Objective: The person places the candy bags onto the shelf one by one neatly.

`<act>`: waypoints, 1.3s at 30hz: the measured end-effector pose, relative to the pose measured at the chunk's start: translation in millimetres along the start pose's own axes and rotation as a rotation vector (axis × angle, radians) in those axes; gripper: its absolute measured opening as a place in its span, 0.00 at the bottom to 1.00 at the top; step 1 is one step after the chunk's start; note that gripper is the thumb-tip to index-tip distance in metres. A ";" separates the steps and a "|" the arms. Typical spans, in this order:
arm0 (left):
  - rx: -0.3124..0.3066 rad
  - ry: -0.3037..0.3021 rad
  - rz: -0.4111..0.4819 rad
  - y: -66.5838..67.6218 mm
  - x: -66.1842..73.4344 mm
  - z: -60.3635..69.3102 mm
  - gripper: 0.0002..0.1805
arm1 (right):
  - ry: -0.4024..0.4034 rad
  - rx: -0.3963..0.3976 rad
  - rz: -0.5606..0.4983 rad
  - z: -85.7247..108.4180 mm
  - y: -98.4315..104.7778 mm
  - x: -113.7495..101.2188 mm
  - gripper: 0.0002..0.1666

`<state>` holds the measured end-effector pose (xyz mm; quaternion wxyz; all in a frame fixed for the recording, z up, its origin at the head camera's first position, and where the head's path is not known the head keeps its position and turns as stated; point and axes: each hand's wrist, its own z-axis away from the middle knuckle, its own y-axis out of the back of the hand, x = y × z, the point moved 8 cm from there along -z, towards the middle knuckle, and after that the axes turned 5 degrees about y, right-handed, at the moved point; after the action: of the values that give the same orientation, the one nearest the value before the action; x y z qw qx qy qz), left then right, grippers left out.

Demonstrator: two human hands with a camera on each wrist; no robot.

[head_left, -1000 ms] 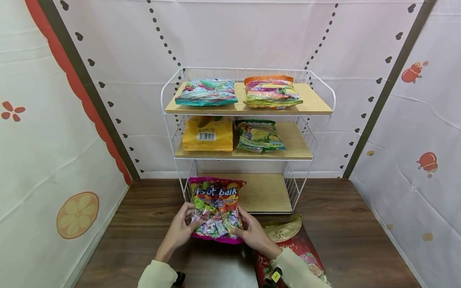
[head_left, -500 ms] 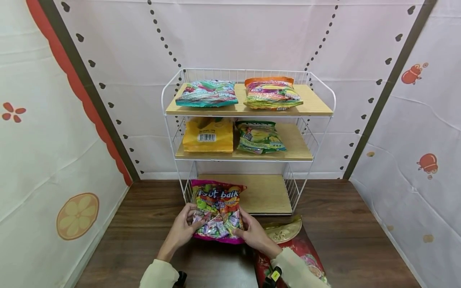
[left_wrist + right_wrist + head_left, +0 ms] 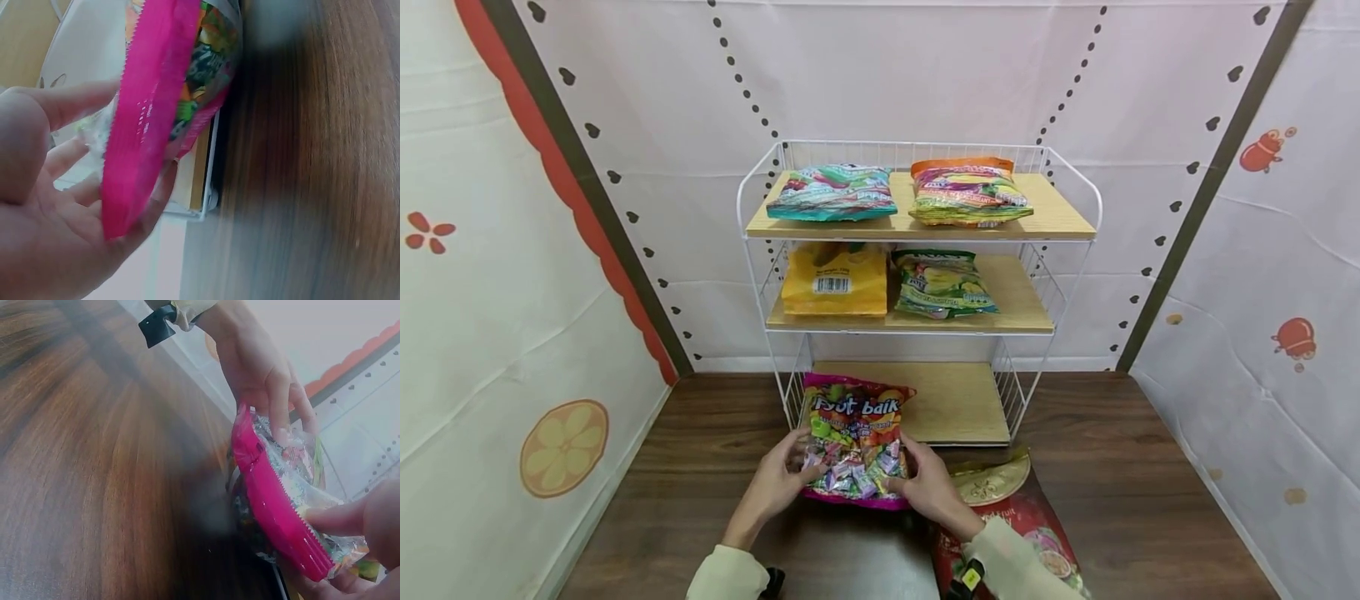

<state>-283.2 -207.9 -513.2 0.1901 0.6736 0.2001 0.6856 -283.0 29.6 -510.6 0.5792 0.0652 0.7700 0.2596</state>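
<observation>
A bag of assorted chewy candy point(image 3: 856, 433), colourful with magenta edges, is held between both hands in front of the bottom shelf. Its printed front faces up toward the head camera. My left hand point(image 3: 777, 479) grips the left side, thumb on the front and fingers behind. On the opposite side, my right hand point(image 3: 931, 485) grips it the same way. The left wrist view shows the magenta bottom seam point(image 3: 144, 119) running past the left palm. From the right wrist, the bag's lower edge point(image 3: 275, 500) appears above the dark tabletop.
A white wire rack with wooden shelves point(image 3: 951, 400) stands behind. Its upper shelves carry a teal bag point(image 3: 832, 193), an orange-pink bag point(image 3: 970, 193), a yellow bag point(image 3: 835, 282) and a green bag point(image 3: 945, 285). A red-and-gold bag point(image 3: 1037, 521) lies under the right forearm.
The candy bag has shifted slightly to the right, its top left corner most. Both hands keep their hold on it. The other bags stay where they were.
</observation>
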 end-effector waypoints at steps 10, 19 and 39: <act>-0.056 -0.047 -0.179 3.2 1.9 17.5 0.58 | -0.077 -0.001 -0.031 2.9 -4.1 -3.8 0.57; -0.064 -0.039 -0.250 2.0 -0.6 29.4 0.61 | 0.017 -0.070 0.064 12.6 -12.0 -13.2 0.73; 0.160 -0.253 -0.414 1.9 17.0 39.4 0.36 | 0.129 -0.066 0.271 16.8 -14.3 -19.8 0.63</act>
<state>-244.1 -199.8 -497.3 0.2959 0.7116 0.3620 0.5245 -258.2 14.9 -503.6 0.4901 0.1329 0.7808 0.3641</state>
